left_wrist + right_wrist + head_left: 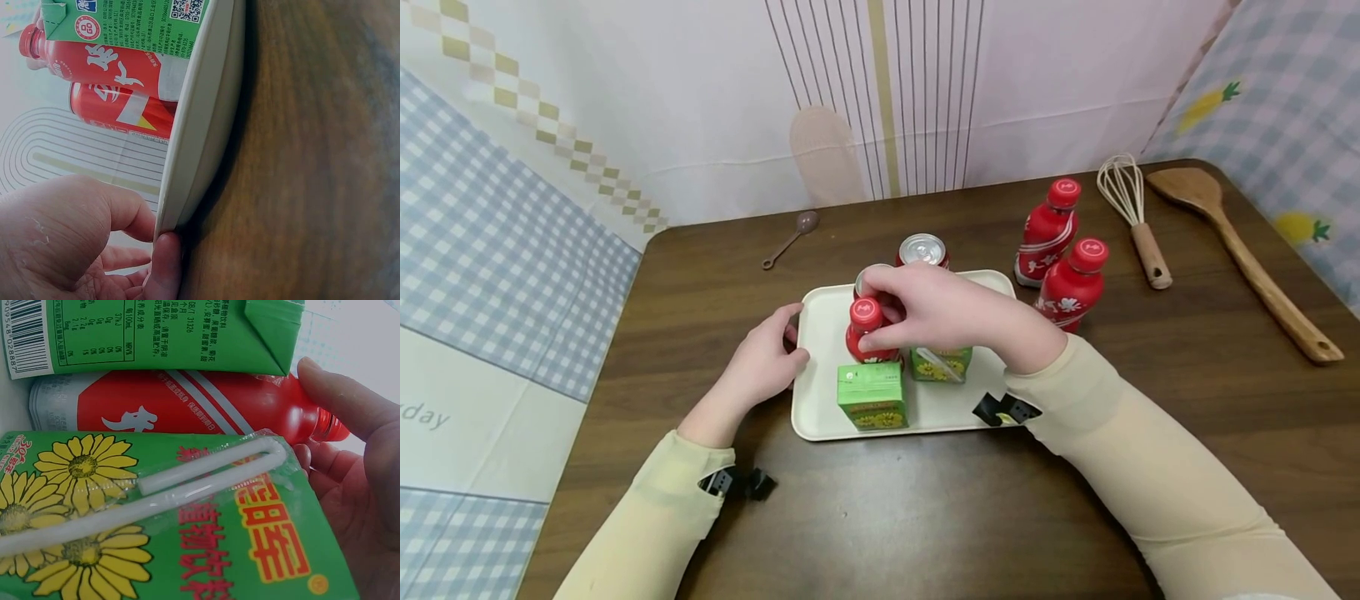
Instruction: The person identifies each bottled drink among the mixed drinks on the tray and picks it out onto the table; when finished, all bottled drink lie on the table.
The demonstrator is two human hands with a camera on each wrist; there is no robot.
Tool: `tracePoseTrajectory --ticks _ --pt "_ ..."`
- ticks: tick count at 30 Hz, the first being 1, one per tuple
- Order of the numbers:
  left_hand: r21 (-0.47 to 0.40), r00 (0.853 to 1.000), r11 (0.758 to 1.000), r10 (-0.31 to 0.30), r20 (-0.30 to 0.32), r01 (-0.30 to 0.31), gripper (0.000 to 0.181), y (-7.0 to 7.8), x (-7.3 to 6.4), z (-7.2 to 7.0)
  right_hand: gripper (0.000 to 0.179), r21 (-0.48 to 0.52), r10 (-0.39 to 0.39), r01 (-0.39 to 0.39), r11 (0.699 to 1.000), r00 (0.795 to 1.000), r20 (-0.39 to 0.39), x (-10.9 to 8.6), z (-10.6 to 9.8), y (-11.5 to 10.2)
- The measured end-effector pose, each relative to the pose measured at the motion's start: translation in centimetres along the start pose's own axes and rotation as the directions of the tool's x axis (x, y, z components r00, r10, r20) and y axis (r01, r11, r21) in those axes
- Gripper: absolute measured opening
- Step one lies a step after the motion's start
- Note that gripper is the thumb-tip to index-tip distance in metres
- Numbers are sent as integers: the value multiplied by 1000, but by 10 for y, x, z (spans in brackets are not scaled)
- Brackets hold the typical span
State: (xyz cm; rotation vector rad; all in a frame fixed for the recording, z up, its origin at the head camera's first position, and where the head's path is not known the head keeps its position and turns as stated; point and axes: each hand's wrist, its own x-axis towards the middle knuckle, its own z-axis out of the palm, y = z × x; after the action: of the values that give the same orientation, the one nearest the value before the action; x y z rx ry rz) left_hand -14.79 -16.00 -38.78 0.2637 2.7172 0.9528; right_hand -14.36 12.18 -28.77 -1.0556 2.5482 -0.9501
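A cream tray lies on the table, its left rim pinched between the thumb and fingers of my left hand. My right hand grips a red bottle around its upper part, the bottle upright over the tray. In front of that bottle stands a green drink carton; another green drink carton, with a wrapped white straw on its face, is beside it under my right forearm. Two red drink cans, one with its silver top showing, stand behind, partly hidden by my right hand.
Two more red bottles, a rear one and a nearer one, stand right of the tray. Beyond them lie a whisk and a wooden spatula. A small brown spoon lies at the back left, before the curtain.
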Motion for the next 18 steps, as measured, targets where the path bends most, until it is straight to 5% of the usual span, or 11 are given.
tracePoseTrajectory --ticks 18 --pt "15 1000 1000 -1 -3 1 67 3 -2 -1 31 1 10 -10 1000 1000 -5 0 0 -2"
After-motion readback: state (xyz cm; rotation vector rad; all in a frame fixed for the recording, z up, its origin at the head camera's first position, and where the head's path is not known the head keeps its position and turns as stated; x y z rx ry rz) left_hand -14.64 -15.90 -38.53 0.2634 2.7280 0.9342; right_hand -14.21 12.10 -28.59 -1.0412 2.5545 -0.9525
